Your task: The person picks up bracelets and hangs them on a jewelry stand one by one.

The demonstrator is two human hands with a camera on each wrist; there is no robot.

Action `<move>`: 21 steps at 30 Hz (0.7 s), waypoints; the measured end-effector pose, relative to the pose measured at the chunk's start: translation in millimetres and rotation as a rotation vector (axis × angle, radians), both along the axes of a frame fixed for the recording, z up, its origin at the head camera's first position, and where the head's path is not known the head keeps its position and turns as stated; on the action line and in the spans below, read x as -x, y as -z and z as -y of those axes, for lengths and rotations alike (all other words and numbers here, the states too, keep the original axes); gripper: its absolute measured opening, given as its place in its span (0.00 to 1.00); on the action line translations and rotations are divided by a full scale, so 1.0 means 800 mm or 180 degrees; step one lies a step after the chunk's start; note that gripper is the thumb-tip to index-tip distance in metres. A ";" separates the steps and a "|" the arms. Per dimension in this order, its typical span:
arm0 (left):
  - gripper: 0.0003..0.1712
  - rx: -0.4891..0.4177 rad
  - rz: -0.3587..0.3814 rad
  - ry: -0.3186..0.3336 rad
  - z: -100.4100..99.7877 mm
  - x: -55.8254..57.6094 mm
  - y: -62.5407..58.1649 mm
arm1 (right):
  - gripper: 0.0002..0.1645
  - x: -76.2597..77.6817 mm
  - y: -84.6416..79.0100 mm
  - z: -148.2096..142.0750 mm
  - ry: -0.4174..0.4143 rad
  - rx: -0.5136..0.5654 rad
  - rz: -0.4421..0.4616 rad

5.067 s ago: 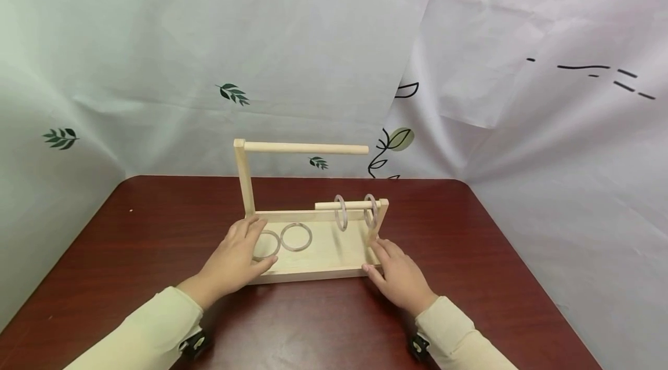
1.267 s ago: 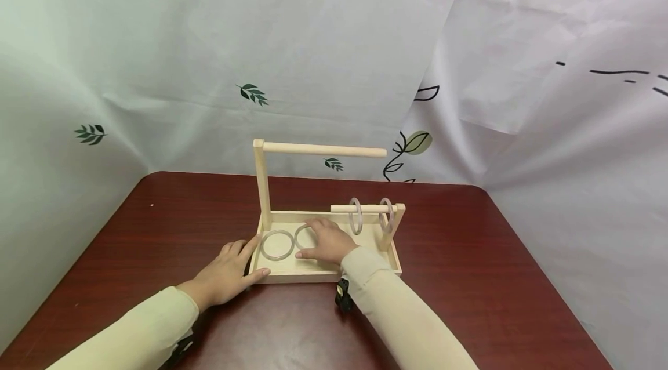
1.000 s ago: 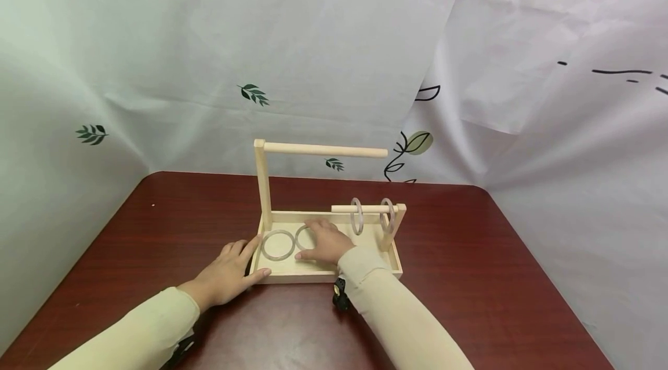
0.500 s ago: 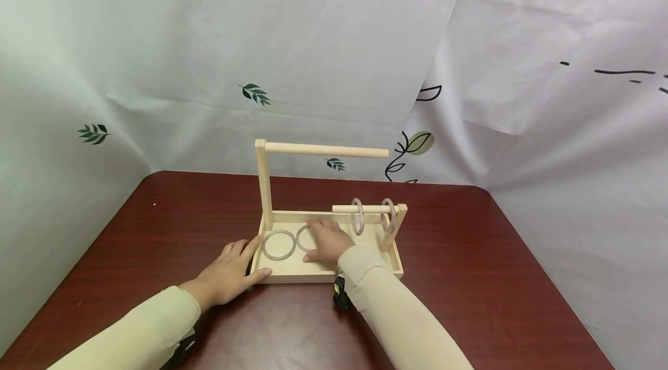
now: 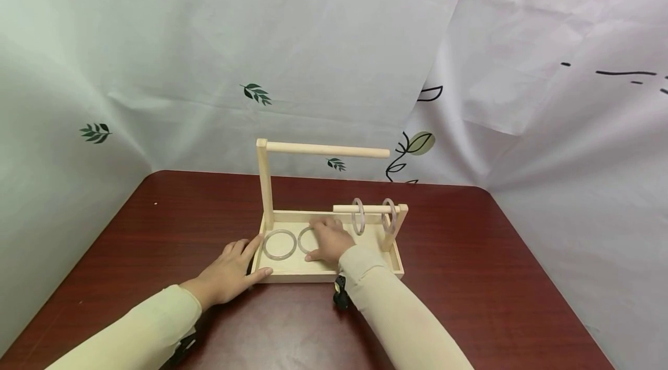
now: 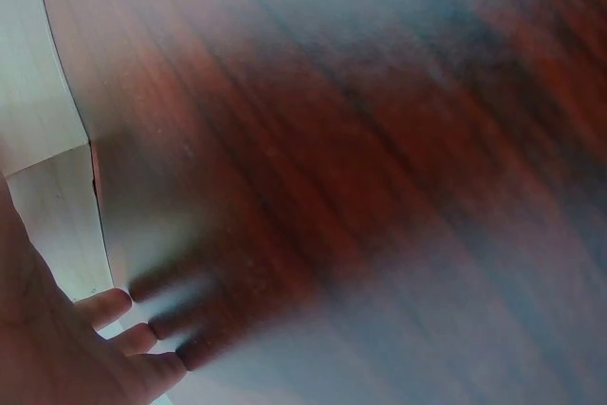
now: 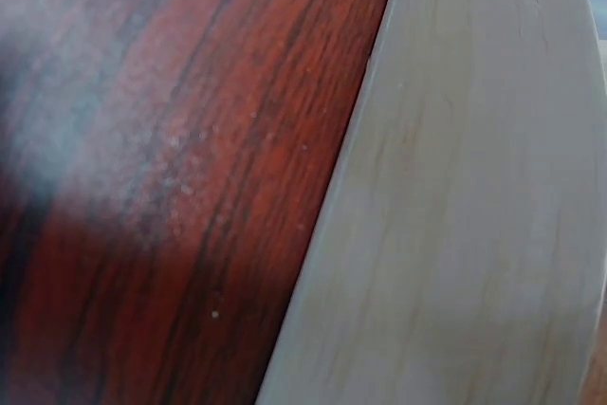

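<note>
A pale wooden tray (image 5: 297,278) with two peg arms stands on the table. Over its inside floor reaches my right hand (image 5: 331,241), its thumb and fingers pinching a greyish bangle-like ring (image 5: 299,240) from opposite edges. A matching ring (image 5: 280,258) lies flat just left of it. Two more hang on the short lower peg, one mid-peg (image 5: 359,233), the other near the post (image 5: 387,200). My left hand (image 5: 228,271) rests at the tray's left end, thumb on the front rim, fingers fairly straight. In the right wrist view only the tray's wall (image 7: 455,196) and table show.
A long upper peg (image 5: 329,150) extends rightward from the tall left post (image 5: 264,184), bare of rings. Dark red wood table (image 5: 459,277) surrounds the tray. White printed cloth (image 5: 323,57) hangs behind and at both sides.
My right hand left the tray's right end and came over the ring inside; its thumb then drew in to the ring's near edge. My left hand shifted outward to the tray's corner.
</note>
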State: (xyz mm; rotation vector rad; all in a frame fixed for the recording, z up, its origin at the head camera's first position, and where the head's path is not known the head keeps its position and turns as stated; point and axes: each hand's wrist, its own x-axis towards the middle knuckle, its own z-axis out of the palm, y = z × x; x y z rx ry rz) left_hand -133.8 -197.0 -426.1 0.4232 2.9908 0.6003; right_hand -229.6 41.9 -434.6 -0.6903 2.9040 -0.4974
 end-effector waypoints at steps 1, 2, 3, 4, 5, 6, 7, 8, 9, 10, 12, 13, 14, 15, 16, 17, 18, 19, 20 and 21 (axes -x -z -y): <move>0.48 0.0003 0.0004 -0.0001 0.000 0.000 0.000 | 0.53 0.000 0.000 0.000 0.0007 0.0009 0.0006; 0.48 0.0005 0.0008 -0.0002 0.000 0.000 0.000 | 0.53 -0.001 -0.001 0.000 0.0015 0.0021 0.0019; 0.48 0.0006 0.0011 -0.0004 0.000 0.000 0.000 | 0.53 -0.001 -0.001 0.000 0.0021 0.0027 0.0035; 0.48 0.0008 0.0014 -0.0005 0.000 0.000 0.000 | 0.53 -0.001 -0.001 0.000 0.0025 0.0039 0.0050; 0.48 0.0006 0.0016 -0.0005 0.000 0.000 -0.001 | 0.53 -0.001 -0.002 0.000 0.0029 0.0057 0.0065; 0.48 0.0005 0.0018 -0.0007 0.000 0.000 -0.001 | 0.53 -0.001 -0.002 0.000 0.0038 0.0064 0.0086; 0.48 0.0001 0.0018 -0.0007 0.000 0.000 -0.001 | 0.53 0.000 -0.001 0.001 0.0044 0.0065 0.0098; 0.48 0.0000 0.0019 -0.0009 0.000 0.000 -0.001 | 0.53 0.000 -0.001 0.001 0.0048 0.0069 0.0107; 0.48 -0.0001 0.0018 -0.0010 0.000 0.000 0.000 | 0.53 0.000 0.000 0.001 0.0055 0.0066 0.0109; 0.48 -0.0002 0.0021 -0.0011 0.000 0.000 0.000 | 0.53 0.001 0.001 0.001 0.0063 0.0066 0.0113; 0.48 -0.0006 0.0024 -0.0009 0.000 0.000 0.000 | 0.54 0.001 0.003 0.001 0.0083 0.0082 0.0114; 0.48 -0.0008 0.0025 -0.0009 0.000 0.000 0.001 | 0.54 0.001 0.003 0.001 0.0096 0.0111 0.0125; 0.48 -0.0008 0.0026 -0.0007 0.000 0.000 0.001 | 0.54 0.001 0.004 0.000 0.0117 0.0139 0.0136; 0.48 -0.0012 0.0025 -0.0005 0.000 0.000 0.001 | 0.54 0.001 0.004 0.000 0.0140 0.0173 0.0155; 0.48 -0.0015 0.0023 -0.0005 0.000 0.000 0.001 | 0.54 0.000 0.004 0.000 0.0169 0.0215 0.0176; 0.48 -0.0014 0.0015 -0.0004 0.000 -0.001 0.001 | 0.54 0.000 0.003 0.000 0.0197 0.0254 0.0193; 0.48 -0.0015 0.0011 -0.0005 0.000 -0.001 0.000 | 0.53 0.000 0.003 0.000 0.0226 0.0280 0.0210; 0.48 -0.0013 0.0007 -0.0003 0.000 -0.001 0.000 | 0.53 -0.001 0.002 0.000 0.0250 0.0300 0.0222; 0.48 -0.0012 0.0001 -0.0001 0.000 -0.001 0.000 | 0.52 -0.001 0.002 0.000 0.0273 0.0312 0.0227; 0.49 -0.0010 -0.0004 -0.0002 0.000 -0.001 0.001 | 0.51 -0.002 0.001 0.000 0.0288 0.0316 0.0231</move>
